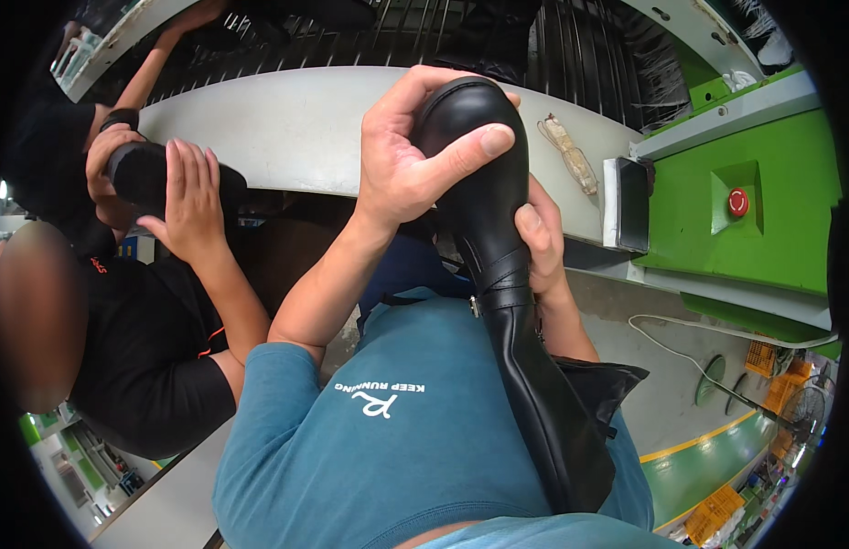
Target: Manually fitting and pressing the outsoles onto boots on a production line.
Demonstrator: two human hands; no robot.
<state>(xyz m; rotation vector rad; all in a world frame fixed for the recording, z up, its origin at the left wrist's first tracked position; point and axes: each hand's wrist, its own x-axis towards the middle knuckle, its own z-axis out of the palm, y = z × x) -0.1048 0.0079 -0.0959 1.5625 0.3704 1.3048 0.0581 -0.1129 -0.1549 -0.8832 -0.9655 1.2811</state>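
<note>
Currently, left hand (402, 156) clasps black boot (511, 334) at toe, right hand (543, 240) grips ankle, some fingers hidden; toe above white table (260, 123), shaft before teal shirt (415, 448); loosened ankle grip might let shaft twist.

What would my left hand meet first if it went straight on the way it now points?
The black boot: the left hand is against its rounded toe. What comes beyond, I cannot tell; depth is unclear.

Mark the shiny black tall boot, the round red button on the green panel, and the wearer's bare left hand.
Shiny black tall boot (507, 285): head view, on its strapped ankle.
Round red button (737, 202): head view, on its face.
Bare left hand (405, 161): head view, near the thumb's base.
</note>
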